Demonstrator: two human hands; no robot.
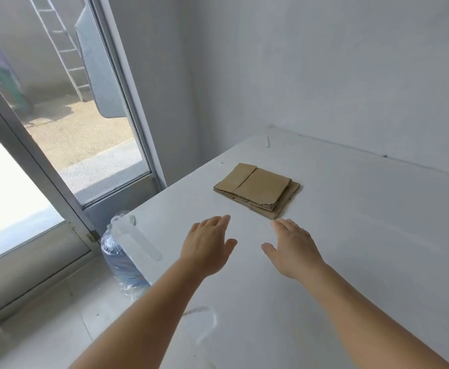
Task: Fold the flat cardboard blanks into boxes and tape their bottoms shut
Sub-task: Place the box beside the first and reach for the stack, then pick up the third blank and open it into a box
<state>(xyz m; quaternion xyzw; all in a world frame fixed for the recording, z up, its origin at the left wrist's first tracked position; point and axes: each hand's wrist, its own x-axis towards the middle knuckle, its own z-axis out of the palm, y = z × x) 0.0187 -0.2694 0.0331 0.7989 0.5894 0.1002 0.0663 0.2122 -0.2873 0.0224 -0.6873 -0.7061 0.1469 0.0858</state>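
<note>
A small stack of flat brown cardboard blanks [258,189] lies on the white table [351,235], toward its far left part. My left hand [207,243] hovers over the table just short of the stack, fingers straight and palm down. My right hand [292,246] is beside it, also flat with fingers extended, its fingertips close to the stack's near corner. Neither hand holds or touches anything. A strip of clear tape [135,241] is stuck along the table's left edge, and another clear strip [204,323] lies near my left forearm.
A wrapped water jug [119,262] stands on the floor against the table's left side. A glass door [58,115] is at the left, with a ladder outside. White walls close off the table's far side and corner.
</note>
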